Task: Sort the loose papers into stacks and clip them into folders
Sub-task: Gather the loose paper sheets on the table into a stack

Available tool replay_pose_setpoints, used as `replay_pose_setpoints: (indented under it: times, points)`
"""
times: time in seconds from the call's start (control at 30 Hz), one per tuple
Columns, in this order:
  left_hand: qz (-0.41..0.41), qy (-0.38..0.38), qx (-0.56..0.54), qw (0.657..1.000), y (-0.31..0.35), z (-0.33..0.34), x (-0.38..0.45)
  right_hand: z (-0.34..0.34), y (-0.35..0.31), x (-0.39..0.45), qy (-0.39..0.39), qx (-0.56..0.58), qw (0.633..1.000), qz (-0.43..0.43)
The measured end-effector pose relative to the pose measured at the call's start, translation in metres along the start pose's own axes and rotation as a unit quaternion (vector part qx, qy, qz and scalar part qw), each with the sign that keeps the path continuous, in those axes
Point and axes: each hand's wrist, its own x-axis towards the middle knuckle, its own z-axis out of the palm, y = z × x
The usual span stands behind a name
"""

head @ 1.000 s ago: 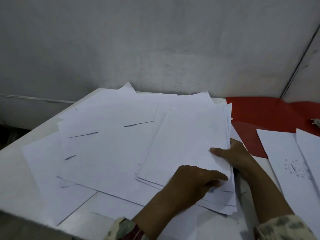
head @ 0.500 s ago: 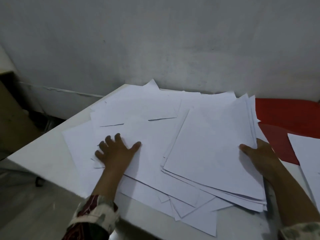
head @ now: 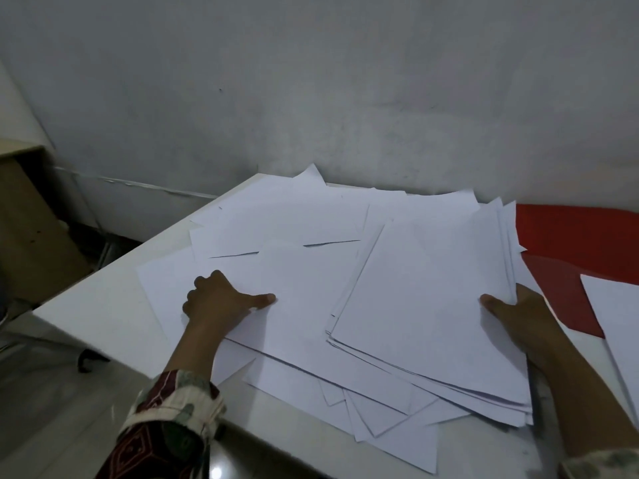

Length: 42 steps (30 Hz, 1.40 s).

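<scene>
White loose papers lie fanned across a white tabletop that stands against a grey wall. On the right part of the spread sits a thicker, roughly squared stack, its sheets slightly offset at the near edge. The right hand grips this stack at its right edge: the thumb lies on the top sheet and the fingers are hidden beneath the pile. The left hand rests on the loose sheets at the left of the spread, fingers curled down over a sheet's left edge and thumb stretched flat to the right on the paper; whether it has actually taken hold of the sheet cannot be told. Several sheets poke out over the near edge of the tabletop. A red folder lies open on the far right, just beside the stack, and another white sheet covers part of it. Patterned sleeves show at both wrists.
</scene>
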Motion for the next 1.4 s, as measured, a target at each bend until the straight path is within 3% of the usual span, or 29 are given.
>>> replay_pose_setpoints:
  times: [0.23, 0.37, 0.47, 0.57, 0.8, 1.1, 1.4]
  points:
    - [0.036, -0.029, -0.024, 0.999, -0.005, -0.006, 0.014, -0.001, 0.001, 0.002, -0.004, -0.006, 1.0, 0.0]
    - [0.126, 0.054, -0.082, 0.987, -0.005, 0.0, 0.017, 0.0, 0.001, 0.002, -0.006, -0.011, 1.0, 0.001]
    - [0.128, 0.123, -0.056, 0.982, 0.003, -0.001, 0.013, -0.005, 0.001, 0.004, -0.002, -0.009, 1.0, -0.004]
    - [0.135, 0.146, -0.056, 0.978, 0.005, -0.005, 0.02, -0.015, 0.001, 0.006, 0.004, -0.003, 1.0, 0.011]
    - [0.16, 0.103, -0.057, 0.98, -0.001, -0.019, 0.048, -0.034, -0.009, 0.013, -0.035, -0.036, 0.998, 0.029]
    - [0.252, 0.064, -0.11, 0.959, -0.003, -0.057, 0.076, -0.043, -0.054, 0.046, -0.092, -0.22, 0.971, -0.014]
    - [0.25, 0.02, -0.109, 0.962, 0.026, -0.028, 0.079, -0.013, -0.052, 0.04, -0.172, -0.311, 0.934, -0.034]
